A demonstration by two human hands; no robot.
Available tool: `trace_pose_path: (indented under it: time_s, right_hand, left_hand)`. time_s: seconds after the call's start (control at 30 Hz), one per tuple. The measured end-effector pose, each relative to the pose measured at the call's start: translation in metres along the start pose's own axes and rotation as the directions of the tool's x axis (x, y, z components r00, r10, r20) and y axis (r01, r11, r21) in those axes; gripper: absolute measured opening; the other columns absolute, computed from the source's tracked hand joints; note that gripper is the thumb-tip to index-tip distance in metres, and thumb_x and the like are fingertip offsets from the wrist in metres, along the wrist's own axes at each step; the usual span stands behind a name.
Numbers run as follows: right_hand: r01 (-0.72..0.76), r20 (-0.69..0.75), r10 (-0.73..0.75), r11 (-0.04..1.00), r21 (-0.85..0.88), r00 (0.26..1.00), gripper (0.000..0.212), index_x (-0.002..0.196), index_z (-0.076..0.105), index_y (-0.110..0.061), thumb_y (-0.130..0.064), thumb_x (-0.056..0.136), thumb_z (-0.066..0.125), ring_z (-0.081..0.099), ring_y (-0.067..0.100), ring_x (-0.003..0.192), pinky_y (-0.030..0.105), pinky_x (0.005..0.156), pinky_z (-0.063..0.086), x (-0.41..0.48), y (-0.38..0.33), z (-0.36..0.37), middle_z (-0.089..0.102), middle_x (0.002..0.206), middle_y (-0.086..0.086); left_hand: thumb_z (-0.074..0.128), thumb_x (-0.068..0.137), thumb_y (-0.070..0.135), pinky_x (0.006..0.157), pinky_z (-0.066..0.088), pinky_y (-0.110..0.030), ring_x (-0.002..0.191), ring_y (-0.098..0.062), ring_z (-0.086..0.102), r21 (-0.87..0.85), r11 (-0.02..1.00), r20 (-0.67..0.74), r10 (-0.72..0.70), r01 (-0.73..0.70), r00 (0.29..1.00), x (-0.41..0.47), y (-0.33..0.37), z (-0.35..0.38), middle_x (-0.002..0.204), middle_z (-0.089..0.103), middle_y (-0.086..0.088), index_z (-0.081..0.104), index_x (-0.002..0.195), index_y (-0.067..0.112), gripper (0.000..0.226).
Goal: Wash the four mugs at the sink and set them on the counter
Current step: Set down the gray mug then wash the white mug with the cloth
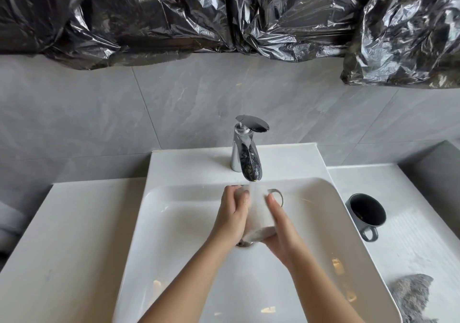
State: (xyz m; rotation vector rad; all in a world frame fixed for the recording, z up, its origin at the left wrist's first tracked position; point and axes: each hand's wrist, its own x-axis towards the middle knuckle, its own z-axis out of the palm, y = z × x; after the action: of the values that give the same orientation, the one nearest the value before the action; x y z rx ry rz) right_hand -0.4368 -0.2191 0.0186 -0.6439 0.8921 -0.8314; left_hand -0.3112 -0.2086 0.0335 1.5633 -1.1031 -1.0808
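A white mug (260, 214) lies tilted between both hands over the white sink basin (174, 223), under the running stream from the chrome faucet (246, 153). Its handle points to the far right. My left hand (232, 216) wraps the mug's left side. My right hand (278, 228) presses its right side and base. A dark grey mug (367, 214) stands on the right counter (410, 243), tipped toward me, handle nearest. No other mugs are in view.
A grey fluffy cloth (410, 297) lies at the near right of the counter. The left counter (62, 248) is white. Black plastic sheeting (224, 11) hangs over the grey tiled wall behind the faucet.
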Motion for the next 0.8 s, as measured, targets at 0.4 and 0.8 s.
trace_pose_path:
  time_s: [0.4, 0.8]
  right_hand:
    - [0.054, -0.248, -0.097, 0.983, -0.174, 0.964, 0.029, 0.117, 0.056, -0.018, -0.040, 0.097, 0.054, 0.066, 0.023, 0.091, 0.042, 0.072, 0.058, 0.005, -0.008, 0.025, 0.063, 0.105, 0.004]
    - [0.223, -0.080, -0.350, 0.739, -0.635, 0.933, 0.025, 0.108, 0.053, -0.046, -0.054, 0.091, 0.037, 0.047, -0.019, 0.106, 0.004, 0.087, 0.036, 0.000, -0.003, 0.021, 0.057, 0.117, -0.019]
  left_hand:
    - [0.056, 0.096, 0.032, 0.071, 0.046, -0.029, 0.079, -0.018, 0.062, -0.062, 0.994, -0.044, -0.095, 0.092, 0.995, 0.010, 0.005, -0.022, 0.085, 0.071, -0.006, 0.066, 0.088, 0.012, 0.024]
    - [0.047, 0.100, 0.035, 0.082, 0.048, -0.038, 0.098, -0.030, 0.064, -0.617, 0.657, 0.142, -0.449, 0.434, 0.882, -0.001, -0.015, -0.026, 0.108, 0.069, -0.018, 0.065, 0.113, 0.004, 0.038]
